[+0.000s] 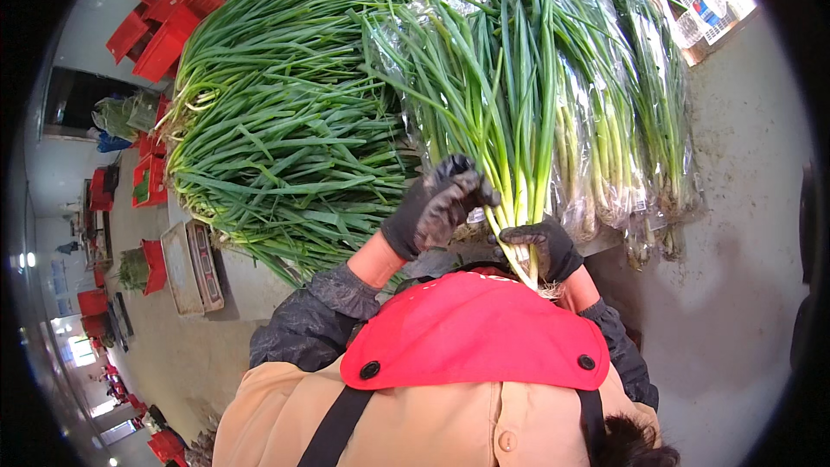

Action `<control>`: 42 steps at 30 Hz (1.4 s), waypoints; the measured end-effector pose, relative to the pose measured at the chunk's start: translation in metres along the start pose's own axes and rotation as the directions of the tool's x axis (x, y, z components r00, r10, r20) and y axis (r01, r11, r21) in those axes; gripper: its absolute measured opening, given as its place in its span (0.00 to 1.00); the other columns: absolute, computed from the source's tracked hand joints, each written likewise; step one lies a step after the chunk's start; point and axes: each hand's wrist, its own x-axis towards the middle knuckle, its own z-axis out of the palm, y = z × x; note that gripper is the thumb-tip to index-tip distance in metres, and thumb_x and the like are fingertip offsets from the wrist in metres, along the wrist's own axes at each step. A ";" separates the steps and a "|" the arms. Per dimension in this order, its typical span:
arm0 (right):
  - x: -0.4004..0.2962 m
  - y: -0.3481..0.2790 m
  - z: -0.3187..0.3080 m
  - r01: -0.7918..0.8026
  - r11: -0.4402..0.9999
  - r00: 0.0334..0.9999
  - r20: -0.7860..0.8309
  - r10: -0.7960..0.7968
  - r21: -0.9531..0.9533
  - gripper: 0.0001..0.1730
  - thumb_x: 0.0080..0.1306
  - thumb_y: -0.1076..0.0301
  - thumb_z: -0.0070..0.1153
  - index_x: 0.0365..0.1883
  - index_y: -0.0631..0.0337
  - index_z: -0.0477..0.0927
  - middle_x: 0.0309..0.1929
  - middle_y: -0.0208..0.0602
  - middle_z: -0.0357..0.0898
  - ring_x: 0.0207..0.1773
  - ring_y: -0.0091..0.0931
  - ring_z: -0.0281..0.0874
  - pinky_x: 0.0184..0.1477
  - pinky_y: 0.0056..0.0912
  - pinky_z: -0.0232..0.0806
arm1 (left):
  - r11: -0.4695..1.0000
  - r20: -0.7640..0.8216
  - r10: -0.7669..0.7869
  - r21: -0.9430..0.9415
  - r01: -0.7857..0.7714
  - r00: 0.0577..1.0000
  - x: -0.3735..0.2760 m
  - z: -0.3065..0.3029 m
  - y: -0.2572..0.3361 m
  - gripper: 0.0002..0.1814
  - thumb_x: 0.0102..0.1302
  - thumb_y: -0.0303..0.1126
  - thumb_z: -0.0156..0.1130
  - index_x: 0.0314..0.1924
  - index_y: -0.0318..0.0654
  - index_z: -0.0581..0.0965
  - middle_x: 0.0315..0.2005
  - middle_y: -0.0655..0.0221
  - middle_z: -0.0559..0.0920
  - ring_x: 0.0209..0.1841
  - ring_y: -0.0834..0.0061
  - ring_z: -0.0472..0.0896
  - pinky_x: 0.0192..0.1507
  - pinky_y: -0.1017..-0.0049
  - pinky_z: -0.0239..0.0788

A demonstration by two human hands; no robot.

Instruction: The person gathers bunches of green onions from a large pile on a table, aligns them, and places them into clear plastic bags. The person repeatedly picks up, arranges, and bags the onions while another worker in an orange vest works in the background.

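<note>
My right hand (543, 248), in a dark, soiled glove, grips a bunch of green onions (519, 188) around the white stems, low down near the roots. The roots hang just in front of my red apron bib (473, 337), and the green leaves fan out away from me. My left hand (450, 201), gloved the same way, has its fingers curled on an outer stalk at the left side of this bunch. Beyond my hands, green onions in clear plastic bags (603, 143) lie side by side. A large heap of loose green onions (292, 123) fills the left side.
A weighing scale (194, 266) stands to the left, past the heap's root ends. Red plastic crates (168, 19) are stacked at the far left, with more along the floor (155, 337). At the upper right is a white crate or box (703, 3) with a bottle.
</note>
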 end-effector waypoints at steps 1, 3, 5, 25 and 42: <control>0.000 0.000 0.001 -0.002 1.000 1.000 -0.003 0.002 0.022 0.11 0.55 0.76 0.60 0.38 0.64 0.85 0.39 0.41 0.85 0.42 0.28 0.85 0.47 0.30 0.75 | 0.996 0.002 -0.056 0.069 0.056 0.998 -0.003 0.003 -0.001 0.16 0.66 0.29 0.59 0.52 0.42 0.69 0.36 0.68 0.76 0.45 0.67 0.77 0.57 0.61 0.67; -0.005 0.013 0.016 -0.443 0.668 0.875 0.127 0.467 0.598 0.09 0.59 0.76 0.58 0.38 0.67 0.84 0.38 0.42 0.85 0.39 0.25 0.84 0.44 0.28 0.76 | 0.961 -0.106 -0.166 0.204 0.185 0.980 -0.005 -0.003 -0.004 0.20 0.62 0.31 0.63 0.52 0.43 0.68 0.36 0.69 0.75 0.43 0.68 0.77 0.56 0.63 0.68; -0.008 0.018 0.019 -0.427 0.708 0.884 0.095 0.458 0.563 0.10 0.60 0.77 0.58 0.39 0.70 0.83 0.37 0.43 0.85 0.38 0.26 0.84 0.42 0.28 0.76 | 0.980 -0.048 -0.083 0.176 0.090 0.995 -0.004 -0.006 -0.003 0.20 0.62 0.33 0.65 0.51 0.42 0.68 0.36 0.69 0.74 0.42 0.70 0.77 0.53 0.66 0.69; 0.000 -0.006 0.005 -0.330 0.865 0.936 0.013 0.351 0.379 0.18 0.48 0.71 0.61 0.40 0.53 0.86 0.39 0.38 0.85 0.43 0.34 0.83 0.47 0.33 0.74 | -0.629 0.219 0.027 0.762 -0.154 0.975 0.009 0.012 0.000 0.11 0.64 0.40 0.57 0.37 0.40 0.72 0.26 0.63 0.77 0.28 0.62 0.78 0.33 0.62 0.67; -0.007 -0.004 0.004 -0.510 0.171 0.720 0.310 0.621 0.843 0.21 0.59 0.68 0.58 0.50 0.66 0.78 0.44 0.47 0.83 0.42 0.36 0.84 0.44 0.37 0.77 | 0.380 -0.167 -0.177 0.898 0.224 0.970 0.025 0.011 0.037 0.14 0.61 0.37 0.65 0.33 0.30 0.80 0.21 0.73 0.78 0.25 0.86 0.70 0.30 0.77 0.65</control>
